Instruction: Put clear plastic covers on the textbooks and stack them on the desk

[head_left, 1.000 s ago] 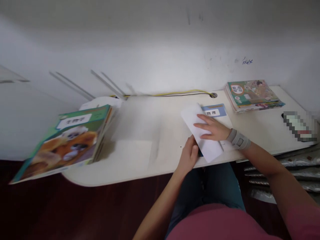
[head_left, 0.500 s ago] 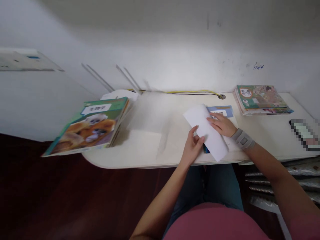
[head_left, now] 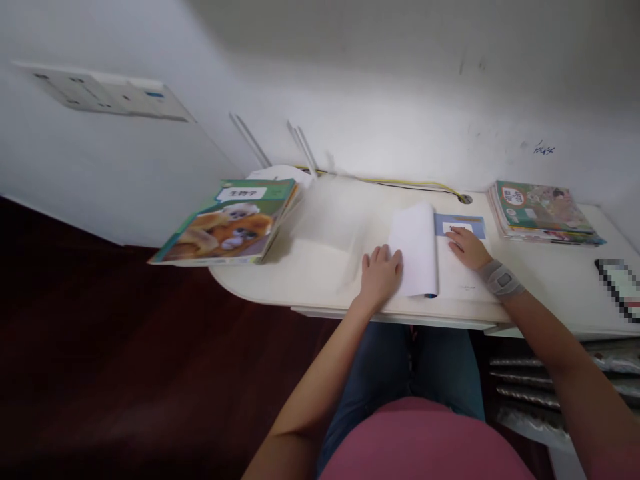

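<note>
A textbook (head_left: 463, 283) lies open on the desk, its right-hand page white with a blue band and a title label at the top. Its white left leaf (head_left: 419, 250) bulges up near the spine, and a sliver of dark blue shows under its lower edge. My left hand (head_left: 381, 273) lies on the left side of that leaf with fingers spread. On the upper part of the right page rests my right hand (head_left: 467, 248), fingers stretched and covering some of the label. A grey band circles my right wrist.
A stack of textbooks (head_left: 225, 223) with a monkey cover overhangs the desk's left end. Clear plastic sheets (head_left: 327, 213) lie beside it. Another book stack (head_left: 543, 207) stands right, near a phone (head_left: 620, 283). Yellow and black cables (head_left: 400, 181) run along the wall.
The white leaf, slanted and lifted before, now lies over to the left. My left hand has gone from its lower edge to its left side; my right hand has moved off it onto the right page.
</note>
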A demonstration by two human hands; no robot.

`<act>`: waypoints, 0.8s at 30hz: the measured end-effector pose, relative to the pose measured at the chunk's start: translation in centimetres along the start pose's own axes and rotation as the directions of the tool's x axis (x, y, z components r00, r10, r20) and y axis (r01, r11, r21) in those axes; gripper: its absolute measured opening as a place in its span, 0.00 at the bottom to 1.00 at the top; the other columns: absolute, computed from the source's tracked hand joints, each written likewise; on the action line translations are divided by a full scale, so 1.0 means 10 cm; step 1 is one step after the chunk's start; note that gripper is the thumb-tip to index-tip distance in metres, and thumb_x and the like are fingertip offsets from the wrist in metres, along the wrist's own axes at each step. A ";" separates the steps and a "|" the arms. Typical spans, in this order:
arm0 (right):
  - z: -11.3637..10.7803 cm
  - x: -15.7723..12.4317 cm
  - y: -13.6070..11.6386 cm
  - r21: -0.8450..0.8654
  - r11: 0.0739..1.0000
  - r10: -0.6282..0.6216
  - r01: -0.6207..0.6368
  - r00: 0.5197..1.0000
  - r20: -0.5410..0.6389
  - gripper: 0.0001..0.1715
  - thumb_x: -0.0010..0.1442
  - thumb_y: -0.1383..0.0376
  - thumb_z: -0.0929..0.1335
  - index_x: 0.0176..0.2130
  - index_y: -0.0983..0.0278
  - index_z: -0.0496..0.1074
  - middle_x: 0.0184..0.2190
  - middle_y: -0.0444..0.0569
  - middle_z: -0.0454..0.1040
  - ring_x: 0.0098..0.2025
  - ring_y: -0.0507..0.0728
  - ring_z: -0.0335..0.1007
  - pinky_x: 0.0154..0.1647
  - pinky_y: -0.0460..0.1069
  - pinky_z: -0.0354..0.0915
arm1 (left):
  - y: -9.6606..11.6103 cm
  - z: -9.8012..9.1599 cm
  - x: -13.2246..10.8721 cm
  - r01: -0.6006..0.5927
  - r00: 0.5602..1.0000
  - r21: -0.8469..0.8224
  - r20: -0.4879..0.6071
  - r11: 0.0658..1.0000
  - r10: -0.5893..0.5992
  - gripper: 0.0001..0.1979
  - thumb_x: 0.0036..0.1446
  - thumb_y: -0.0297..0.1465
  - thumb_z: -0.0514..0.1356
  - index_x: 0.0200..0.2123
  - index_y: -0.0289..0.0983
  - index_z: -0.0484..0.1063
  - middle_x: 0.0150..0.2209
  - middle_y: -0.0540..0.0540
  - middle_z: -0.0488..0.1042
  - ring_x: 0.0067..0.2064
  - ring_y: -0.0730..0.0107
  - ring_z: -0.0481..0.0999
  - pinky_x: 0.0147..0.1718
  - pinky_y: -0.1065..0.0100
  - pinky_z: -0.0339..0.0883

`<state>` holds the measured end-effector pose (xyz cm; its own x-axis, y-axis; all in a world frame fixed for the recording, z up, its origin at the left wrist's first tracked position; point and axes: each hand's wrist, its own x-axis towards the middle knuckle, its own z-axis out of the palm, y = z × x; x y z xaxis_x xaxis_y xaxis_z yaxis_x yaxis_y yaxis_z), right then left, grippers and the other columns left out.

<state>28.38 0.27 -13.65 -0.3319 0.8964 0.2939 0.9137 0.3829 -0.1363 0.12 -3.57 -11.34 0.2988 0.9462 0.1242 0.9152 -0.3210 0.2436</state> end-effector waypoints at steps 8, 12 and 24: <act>-0.45 0.19 -0.71 -0.327 0.945 0.037 -0.011 0.997 0.074 0.21 0.66 0.68 0.56 0.51 0.68 0.71 0.57 0.63 0.67 0.58 0.65 0.61 0.57 0.61 0.54 | -0.01 0.16 -0.08 -0.112 0.994 -0.023 -0.005 0.993 0.112 0.24 0.66 0.37 0.43 0.62 0.41 0.60 0.65 0.42 0.58 0.67 0.45 0.51 0.60 0.35 0.43; -0.45 0.46 -1.28 -0.283 0.953 -0.075 0.108 0.989 0.125 0.23 0.68 0.65 0.54 0.56 0.67 0.66 0.60 0.59 0.64 0.63 0.64 0.56 0.61 0.62 0.49 | -0.03 0.14 -0.07 -0.123 0.992 -0.136 -0.044 0.983 0.118 0.24 0.65 0.37 0.46 0.61 0.36 0.60 0.64 0.36 0.60 0.66 0.46 0.54 0.60 0.35 0.42; -0.19 0.52 -1.43 -0.212 0.971 0.000 0.111 0.886 0.464 0.46 0.61 0.41 0.59 0.64 0.70 0.55 0.65 0.67 0.53 0.66 0.70 0.48 0.63 0.68 0.46 | -0.58 -0.06 -0.06 -0.121 0.992 -0.080 -0.029 0.989 0.119 0.26 0.65 0.36 0.46 0.62 0.29 0.59 0.64 0.33 0.60 0.67 0.48 0.50 0.63 0.44 0.45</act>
<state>14.02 -1.04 -8.35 -0.4025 0.8978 -0.1786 0.9002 0.4237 0.1009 -5.53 -2.32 -12.29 0.3977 0.8996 0.1804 0.8477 -0.4355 0.3029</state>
